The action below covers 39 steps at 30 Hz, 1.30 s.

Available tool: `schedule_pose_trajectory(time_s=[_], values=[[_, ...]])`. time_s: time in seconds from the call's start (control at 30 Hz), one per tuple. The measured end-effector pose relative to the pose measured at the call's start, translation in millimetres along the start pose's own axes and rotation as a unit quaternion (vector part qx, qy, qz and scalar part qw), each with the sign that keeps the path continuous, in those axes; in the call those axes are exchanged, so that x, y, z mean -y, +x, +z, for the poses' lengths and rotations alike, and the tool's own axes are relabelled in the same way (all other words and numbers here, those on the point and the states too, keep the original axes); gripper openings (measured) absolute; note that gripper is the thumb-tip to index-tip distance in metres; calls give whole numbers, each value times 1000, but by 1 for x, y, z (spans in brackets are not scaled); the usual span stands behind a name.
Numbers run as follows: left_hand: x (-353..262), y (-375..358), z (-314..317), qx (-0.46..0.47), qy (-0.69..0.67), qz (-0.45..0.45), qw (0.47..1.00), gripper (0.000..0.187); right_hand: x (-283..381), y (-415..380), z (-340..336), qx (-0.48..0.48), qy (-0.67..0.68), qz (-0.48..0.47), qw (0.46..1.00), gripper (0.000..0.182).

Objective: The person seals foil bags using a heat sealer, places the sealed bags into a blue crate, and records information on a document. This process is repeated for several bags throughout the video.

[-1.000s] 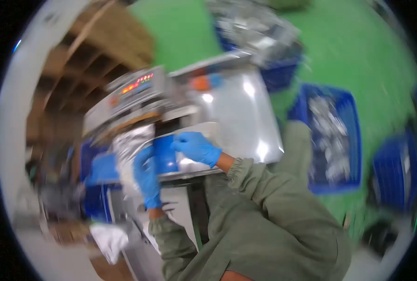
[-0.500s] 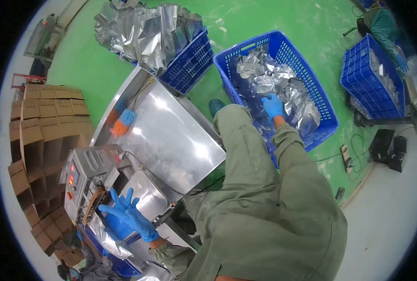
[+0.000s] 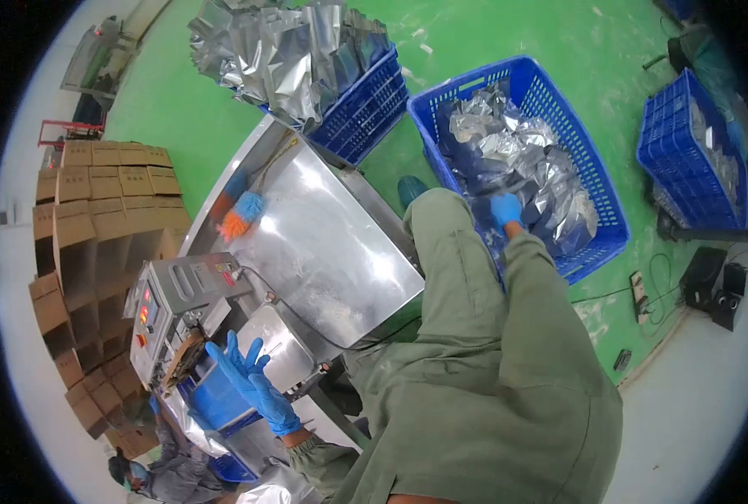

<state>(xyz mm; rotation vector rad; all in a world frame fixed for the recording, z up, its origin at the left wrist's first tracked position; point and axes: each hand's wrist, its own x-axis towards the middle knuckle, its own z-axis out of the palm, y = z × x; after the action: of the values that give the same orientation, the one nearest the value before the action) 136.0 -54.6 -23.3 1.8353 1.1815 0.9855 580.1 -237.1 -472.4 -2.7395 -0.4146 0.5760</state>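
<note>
My right hand, in a blue glove, reaches into a blue plastic crate. Its fingers are closed at the near edge of a silver foil pouch among several crumpled ones; the fingertips are partly hidden. My left hand, also gloved, is raised with its fingers spread and nothing in it. It hovers beside a sealing machine with red lit digits and a small blue belt. Near that hand is a square metal plate.
A steel worktable with an orange and blue duster stands ahead. Behind it, another blue crate is packed with upright foil pouches. Cardboard boxes are stacked left. A person works at lower left. Cables lie on the right floor.
My view has shifted, so the surroundings sit further right. Within the crate, my right hand has drawn back toward me and its fingers have closed. My left hand stays raised and spread.
</note>
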Motion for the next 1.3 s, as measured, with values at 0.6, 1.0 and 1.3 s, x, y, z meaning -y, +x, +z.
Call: schedule_pose_trajectory(time_s=[0.6, 1.0, 1.3], values=[[4, -38, -34, 128, -89, 49, 987, 49, 244, -360, -434, -181, 23, -608, 773, 13], [24, -14, -121, -70, -348, 43, 934, 30, 401, -414, -354, -31, 259, -703, 662, 12], [19, -5, -129, -35, -296, 94, 950, 17, 375, -402, -249, 32, 490, -583, 647, 17]])
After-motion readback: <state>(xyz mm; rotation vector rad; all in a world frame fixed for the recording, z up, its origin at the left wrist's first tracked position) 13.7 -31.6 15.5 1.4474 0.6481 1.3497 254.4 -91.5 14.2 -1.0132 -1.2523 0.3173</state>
